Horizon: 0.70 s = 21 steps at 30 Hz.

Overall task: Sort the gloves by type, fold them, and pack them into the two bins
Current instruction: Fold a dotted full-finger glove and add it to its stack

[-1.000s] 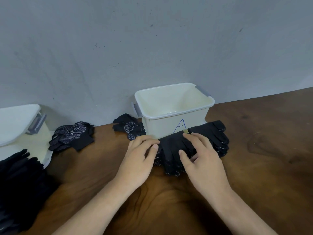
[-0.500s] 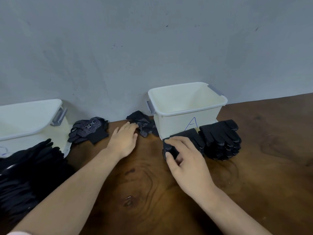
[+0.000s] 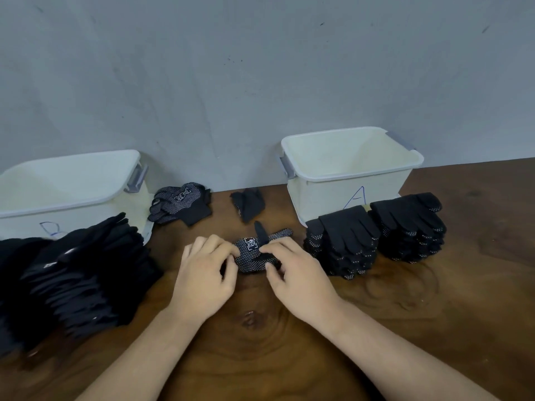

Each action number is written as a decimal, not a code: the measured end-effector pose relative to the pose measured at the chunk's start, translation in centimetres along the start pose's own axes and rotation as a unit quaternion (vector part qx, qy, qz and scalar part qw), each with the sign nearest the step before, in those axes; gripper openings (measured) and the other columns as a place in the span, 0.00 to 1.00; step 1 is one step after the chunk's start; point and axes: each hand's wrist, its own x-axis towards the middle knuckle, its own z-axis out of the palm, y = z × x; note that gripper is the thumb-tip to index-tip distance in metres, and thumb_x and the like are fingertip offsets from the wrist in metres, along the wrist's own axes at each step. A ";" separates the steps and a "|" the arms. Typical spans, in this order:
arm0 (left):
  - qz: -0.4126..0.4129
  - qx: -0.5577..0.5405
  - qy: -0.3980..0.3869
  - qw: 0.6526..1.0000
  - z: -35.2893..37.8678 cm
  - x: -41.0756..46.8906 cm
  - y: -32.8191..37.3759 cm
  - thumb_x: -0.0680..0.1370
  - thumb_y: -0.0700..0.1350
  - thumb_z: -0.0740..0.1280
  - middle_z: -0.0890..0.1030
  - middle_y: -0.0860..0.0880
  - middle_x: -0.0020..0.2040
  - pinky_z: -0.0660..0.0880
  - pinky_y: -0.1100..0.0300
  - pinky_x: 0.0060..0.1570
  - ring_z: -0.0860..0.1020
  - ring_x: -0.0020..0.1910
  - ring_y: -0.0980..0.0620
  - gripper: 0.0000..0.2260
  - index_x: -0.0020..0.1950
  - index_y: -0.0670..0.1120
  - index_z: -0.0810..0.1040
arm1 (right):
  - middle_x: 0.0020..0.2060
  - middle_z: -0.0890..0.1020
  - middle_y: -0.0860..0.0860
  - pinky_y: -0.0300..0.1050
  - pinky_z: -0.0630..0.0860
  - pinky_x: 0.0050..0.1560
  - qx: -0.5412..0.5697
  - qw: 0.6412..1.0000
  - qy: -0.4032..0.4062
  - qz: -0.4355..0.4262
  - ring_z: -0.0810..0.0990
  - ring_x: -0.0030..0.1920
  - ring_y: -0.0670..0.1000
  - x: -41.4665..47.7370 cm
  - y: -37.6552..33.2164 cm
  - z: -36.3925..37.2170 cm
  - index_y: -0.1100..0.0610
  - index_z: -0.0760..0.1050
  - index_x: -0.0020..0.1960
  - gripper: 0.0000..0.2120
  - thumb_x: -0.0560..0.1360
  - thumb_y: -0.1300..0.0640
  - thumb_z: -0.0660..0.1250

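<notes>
A soft black dotted glove, crumpled and printed with a white logo, was pinched between the left hand and the right hand on the dark wooden table, fingertips closed on its edges. Two folded glove stacks were seen just right of the grip, before the smooth white bin.

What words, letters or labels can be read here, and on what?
"A": handwritten in blue on the right bin.
"B": blue handwriting on the left bin, partly hidden by gloves.
White logo on the dotted glove between the hands: too small to read.
Logo on the far glove pile: blurred.
</notes>
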 end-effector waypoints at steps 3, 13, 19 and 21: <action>-0.116 -0.051 -0.029 0.992 -0.5 -0.5 -0.8 0.85 0.56 0.58 0.79 0.59 0.56 0.71 0.52 0.59 0.74 0.58 0.53 0.13 0.60 0.55 0.80 | 0.64 0.74 0.41 0.44 0.79 0.57 -0.025 1.000 -0.001 0.020 0.76 0.43 0.40 0.9 -0.3 1.6 0.48 0.75 0.72 0.17 0.84 0.48 0.64; -0.166 -0.179 -0.114 0.963 -1.1 -0.1 -1.3 0.81 0.52 0.69 0.80 0.58 0.42 0.72 0.52 0.49 0.75 0.46 0.59 0.04 0.47 0.57 0.78 | 0.60 0.79 0.44 0.47 0.80 0.58 -0.070 0.997 0.013 0.021 0.79 0.58 0.47 3.1 -0.4 3.7 0.49 0.78 0.70 0.17 0.83 0.49 0.68; -0.206 -0.334 -0.138 0.909 -2.5 0.2 0.2 0.85 0.58 0.63 0.81 0.53 0.41 0.75 0.49 0.44 0.79 0.41 0.53 0.12 0.50 0.51 0.75 | 0.51 0.83 0.40 0.39 0.80 0.55 0.099 0.992 0.068 -0.032 0.83 0.52 0.41 2.9 0.8 3.8 0.52 0.85 0.58 0.13 0.78 0.66 0.73; -0.249 -0.346 -0.113 0.897 -2.1 0.4 0.0 0.85 0.56 0.62 0.81 0.56 0.42 0.75 0.50 0.48 0.79 0.43 0.57 0.08 0.50 0.55 0.75 | 0.52 0.83 0.39 0.38 0.80 0.56 0.122 0.990 0.068 -0.029 0.83 0.53 0.43 2.9 0.6 3.4 0.51 0.85 0.58 0.14 0.79 0.67 0.72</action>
